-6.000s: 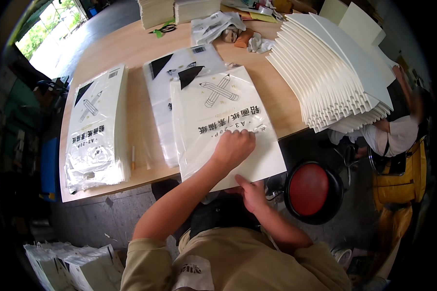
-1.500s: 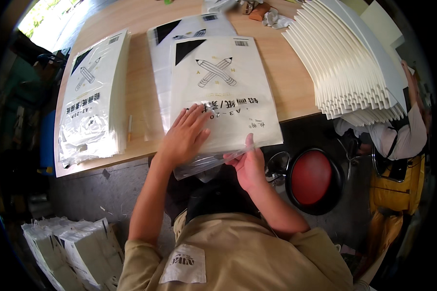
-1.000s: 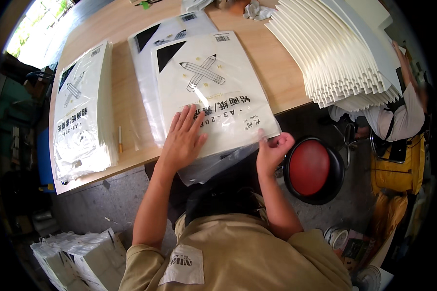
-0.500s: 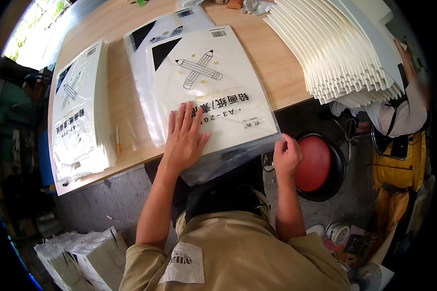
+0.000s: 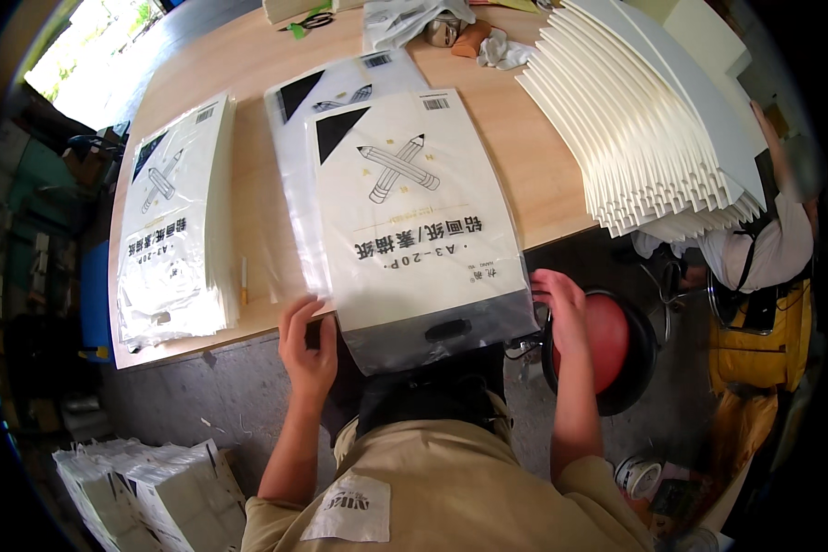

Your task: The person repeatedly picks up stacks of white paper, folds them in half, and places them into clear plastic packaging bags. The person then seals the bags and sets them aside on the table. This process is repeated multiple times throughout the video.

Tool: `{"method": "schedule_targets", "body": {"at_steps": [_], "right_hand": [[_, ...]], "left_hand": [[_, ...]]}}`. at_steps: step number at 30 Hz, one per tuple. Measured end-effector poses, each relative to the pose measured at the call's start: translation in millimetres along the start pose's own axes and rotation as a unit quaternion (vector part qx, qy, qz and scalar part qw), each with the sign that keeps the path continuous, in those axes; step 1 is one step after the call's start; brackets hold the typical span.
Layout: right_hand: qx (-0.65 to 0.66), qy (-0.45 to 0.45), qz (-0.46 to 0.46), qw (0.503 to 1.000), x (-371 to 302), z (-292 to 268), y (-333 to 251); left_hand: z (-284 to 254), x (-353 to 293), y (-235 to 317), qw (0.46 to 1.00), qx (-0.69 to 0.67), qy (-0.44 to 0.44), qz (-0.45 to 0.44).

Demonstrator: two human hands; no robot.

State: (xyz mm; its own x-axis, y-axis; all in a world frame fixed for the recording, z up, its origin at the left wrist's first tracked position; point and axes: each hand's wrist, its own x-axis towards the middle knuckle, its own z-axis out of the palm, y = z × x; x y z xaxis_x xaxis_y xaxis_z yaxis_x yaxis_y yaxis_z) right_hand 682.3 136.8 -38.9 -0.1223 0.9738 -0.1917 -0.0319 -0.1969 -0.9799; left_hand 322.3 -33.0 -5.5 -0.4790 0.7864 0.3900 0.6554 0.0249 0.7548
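Note:
In front of me a clear plastic bag of cream drawing paper (image 5: 423, 248), printed with crossed pencils, lies partly on another bag. Its clear lower end, which has a dark handle slot (image 5: 448, 328), hangs over the table's near edge. Beside its left edge is my left hand (image 5: 306, 354), fingers curved and thumb apart, so it is open. At the right edge my right hand (image 5: 566, 308) is open too, its bent fingertips touching or very near the plastic. Its thumb is hard to make out. Beneath and behind lies a second clear bag (image 5: 294, 175), mostly covered.
Packed paper bags (image 5: 179, 230) are stacked on the left, beside a thin orange-and-white stick (image 5: 244, 281). A fanned pile of cream sheets (image 5: 626, 138) fills the right. Scissors (image 5: 317, 20) lie at the back. A red stool (image 5: 603, 340) stands at right, near another person's arm (image 5: 771, 138).
My left hand has lifted off the bag's printed face and moved to its left edge. My right hand has loosened from its closed grip at the corner. The bag's clear end now lies flatter.

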Motion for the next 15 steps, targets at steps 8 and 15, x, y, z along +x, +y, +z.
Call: {"method": "schedule_targets", "body": {"at_steps": [8,15], "right_hand": [[0.095,-0.097,0.174,0.975,30.2,27.6,-22.9],[-0.058,-0.164,0.094,0.98,25.7,52.3,-83.6]], "left_hand": [[16.1,-15.1,-5.8,0.813,-0.453,-0.033,-0.365],[15.4,35.6,16.2,0.845,-0.392,-0.142,-0.334]]}}
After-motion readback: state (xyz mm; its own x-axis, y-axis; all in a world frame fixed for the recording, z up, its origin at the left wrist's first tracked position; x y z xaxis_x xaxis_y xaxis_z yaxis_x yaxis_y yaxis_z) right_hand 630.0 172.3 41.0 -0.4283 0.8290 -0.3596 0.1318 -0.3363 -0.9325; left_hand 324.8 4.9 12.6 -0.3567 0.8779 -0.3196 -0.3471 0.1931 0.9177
